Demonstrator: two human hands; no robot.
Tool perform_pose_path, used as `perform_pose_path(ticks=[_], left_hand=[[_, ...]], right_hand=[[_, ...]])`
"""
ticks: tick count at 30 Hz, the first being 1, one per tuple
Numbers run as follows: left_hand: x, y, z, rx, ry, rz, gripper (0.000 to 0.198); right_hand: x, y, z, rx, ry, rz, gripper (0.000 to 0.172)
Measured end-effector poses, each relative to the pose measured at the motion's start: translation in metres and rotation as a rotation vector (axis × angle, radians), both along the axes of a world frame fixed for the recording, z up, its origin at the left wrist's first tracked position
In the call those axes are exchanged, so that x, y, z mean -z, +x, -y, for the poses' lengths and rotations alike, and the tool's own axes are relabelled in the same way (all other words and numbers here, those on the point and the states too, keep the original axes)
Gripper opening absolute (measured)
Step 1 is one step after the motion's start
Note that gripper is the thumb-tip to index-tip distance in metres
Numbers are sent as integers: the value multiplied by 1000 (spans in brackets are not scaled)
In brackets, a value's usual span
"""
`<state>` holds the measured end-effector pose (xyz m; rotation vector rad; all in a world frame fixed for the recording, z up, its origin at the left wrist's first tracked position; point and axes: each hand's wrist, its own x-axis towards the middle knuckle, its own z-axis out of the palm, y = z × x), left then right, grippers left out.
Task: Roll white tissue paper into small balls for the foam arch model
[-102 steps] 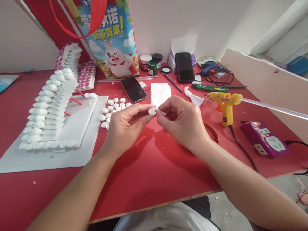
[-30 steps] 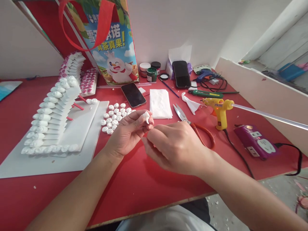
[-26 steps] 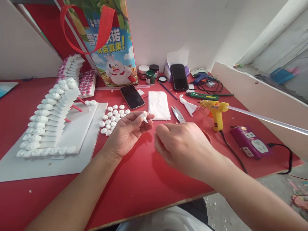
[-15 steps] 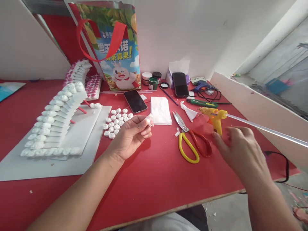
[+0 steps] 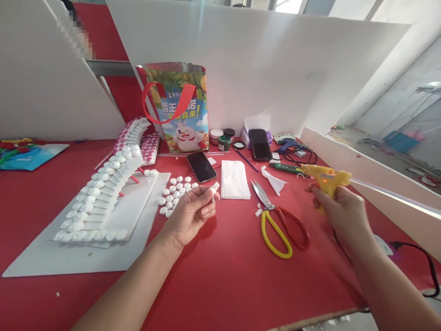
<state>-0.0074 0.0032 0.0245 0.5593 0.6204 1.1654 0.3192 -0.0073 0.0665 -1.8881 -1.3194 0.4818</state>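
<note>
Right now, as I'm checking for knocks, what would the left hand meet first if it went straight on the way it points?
Probably the stack of white sheets, just beyond the left hand; depth is unclear, so the hand might pass above.

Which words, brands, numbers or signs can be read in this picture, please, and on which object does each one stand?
"雪王 … 诺": on the shopping bag; the red handle covers the gap.
"… 真果!": the line below, on the same bag; its start is partly hidden by the handle.
Small print above these lines: too small to read.
Labels on the jars: too small.
Any marking on the yellow glue gun: too blurred.
</note>
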Motion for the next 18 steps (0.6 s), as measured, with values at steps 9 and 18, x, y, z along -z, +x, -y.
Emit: perform_pose_path(ticks=[9,18], left_hand=[[-1,-3,-6,-44,-70,35,44],[-1,-4,-7,-93,-124,53,45]], right_hand=[[-48,-92,-3,-373,149,-720,9],[16,-115,8,-742,8,-744,40]])
